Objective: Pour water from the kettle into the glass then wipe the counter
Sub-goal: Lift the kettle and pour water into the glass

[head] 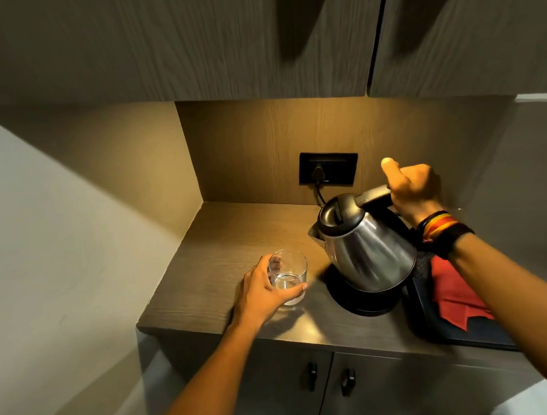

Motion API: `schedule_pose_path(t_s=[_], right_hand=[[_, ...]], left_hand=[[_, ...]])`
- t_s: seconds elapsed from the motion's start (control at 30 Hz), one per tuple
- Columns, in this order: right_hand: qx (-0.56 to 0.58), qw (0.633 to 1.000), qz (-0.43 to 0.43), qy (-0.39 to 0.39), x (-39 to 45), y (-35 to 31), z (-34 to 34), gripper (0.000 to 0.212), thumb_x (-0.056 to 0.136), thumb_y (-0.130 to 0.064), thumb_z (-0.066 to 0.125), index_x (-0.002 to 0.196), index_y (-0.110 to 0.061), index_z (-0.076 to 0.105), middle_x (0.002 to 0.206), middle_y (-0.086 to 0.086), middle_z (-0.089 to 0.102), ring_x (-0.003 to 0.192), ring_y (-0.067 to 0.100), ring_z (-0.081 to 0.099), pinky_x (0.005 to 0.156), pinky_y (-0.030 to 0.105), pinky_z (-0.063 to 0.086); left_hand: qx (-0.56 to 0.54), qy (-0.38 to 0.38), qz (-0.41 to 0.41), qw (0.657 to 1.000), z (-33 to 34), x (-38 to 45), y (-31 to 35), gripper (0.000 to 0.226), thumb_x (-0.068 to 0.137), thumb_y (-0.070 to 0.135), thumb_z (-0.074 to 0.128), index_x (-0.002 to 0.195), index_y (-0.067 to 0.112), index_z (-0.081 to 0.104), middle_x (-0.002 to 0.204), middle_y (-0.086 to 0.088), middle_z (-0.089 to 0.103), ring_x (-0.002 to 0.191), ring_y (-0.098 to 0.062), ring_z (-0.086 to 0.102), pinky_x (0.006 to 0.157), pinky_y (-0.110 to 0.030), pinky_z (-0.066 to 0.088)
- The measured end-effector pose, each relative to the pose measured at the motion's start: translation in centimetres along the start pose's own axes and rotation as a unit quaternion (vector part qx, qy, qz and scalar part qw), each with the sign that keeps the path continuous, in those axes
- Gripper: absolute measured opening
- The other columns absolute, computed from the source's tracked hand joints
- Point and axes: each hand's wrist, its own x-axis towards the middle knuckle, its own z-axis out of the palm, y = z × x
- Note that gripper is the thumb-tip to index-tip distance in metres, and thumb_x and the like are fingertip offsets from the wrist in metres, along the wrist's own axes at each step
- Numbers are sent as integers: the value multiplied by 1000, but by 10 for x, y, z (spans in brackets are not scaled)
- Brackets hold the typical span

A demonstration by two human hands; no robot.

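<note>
A steel kettle (367, 247) with a black lid is tilted to the left, its spout toward the glass, just above its black base (347, 298). My right hand (413, 188) is closed around the kettle's handle, thumb raised. A clear short glass (288, 275) stands upright on the wooden counter (222, 247), left of the kettle, with a little water at its bottom. My left hand (263, 293) wraps around the glass from the near left side. A red cloth (452, 292) lies on a dark tray at the right, partly hidden by my right forearm.
The dark tray (424, 319) sits at the counter's right front. A black wall socket (327, 168) with a plug and cord is on the back panel. Upper cabinets (245, 33) hang overhead; lower cabinet doors (320, 389) are below. A pale wall (44, 216) closes the left side.
</note>
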Motion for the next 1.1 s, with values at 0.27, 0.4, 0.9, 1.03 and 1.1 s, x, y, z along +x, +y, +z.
schedule_pose_path(t_s=[0.27,0.4,0.9,1.03,1.1], right_hand=[[-99,989,-101,-49,-5,-35,5,74,89,-60,45,51,3,55,45,9,43,45,27,41,50,32,36],[-137,980,-124,-72,-12,-45,3,70,92,-57,47,49,-2,50,47,8,40,47,27,40,51,31,37],[-220,953,-202,-48,-10,-75,7,67,91,-55,50,45,-7,45,44,4,37,43,24,38,50,27,30],[-231,946,-225,-44,-10,-80,8,67,92,-56,49,44,-10,43,45,2,37,44,23,37,51,27,30],[-234,942,-236,-41,-10,-82,11,67,92,-56,48,44,-10,43,45,2,37,44,23,38,53,27,30]], left_hand=[[-7,-7,-3,1000,-1,0,0,95,51,72,86,131,28,57,121,7,68,109,-14,64,90,-35,59],[-5,-5,0,1000,0,0,0,89,56,66,89,130,28,57,122,6,68,110,-13,63,91,-36,58],[14,10,1,1000,-3,-2,3,87,59,66,88,130,27,56,118,4,68,100,-16,65,72,-24,47],[14,14,5,1000,-6,-1,2,88,60,64,88,132,25,56,125,1,68,107,-16,62,78,-25,48],[17,17,3,1000,-11,-2,-1,88,61,64,88,132,25,56,126,0,67,107,-17,62,77,-26,49]])
